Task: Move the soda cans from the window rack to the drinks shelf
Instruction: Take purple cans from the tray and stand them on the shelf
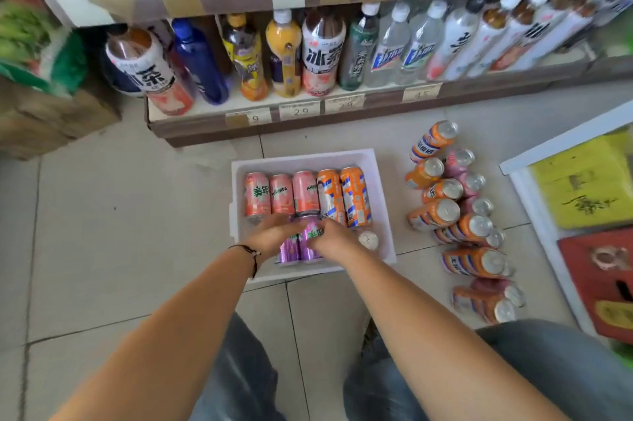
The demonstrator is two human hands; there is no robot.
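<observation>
- You are seeing "MIRINDA" showing on a pink can (pixel 282 193) in the white box (pixel 380 180) at frame centre.
- Price tags on the shelf edge (pixel 205 113) are showing "29" (pixel 299 111), "29" again (pixel 344 104), and a blurred "45" (pixel 420 94).
- "冰茶" is showing on a bottle (pixel 322 53) above them.

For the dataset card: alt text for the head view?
Both hands, left hand and right hand, reach onto purple soda cans in a white foam box on a tiled shop floor, beside pink cans and orange cans. More cans lie loose to the right, before a bottled-drinks shelf.
</observation>
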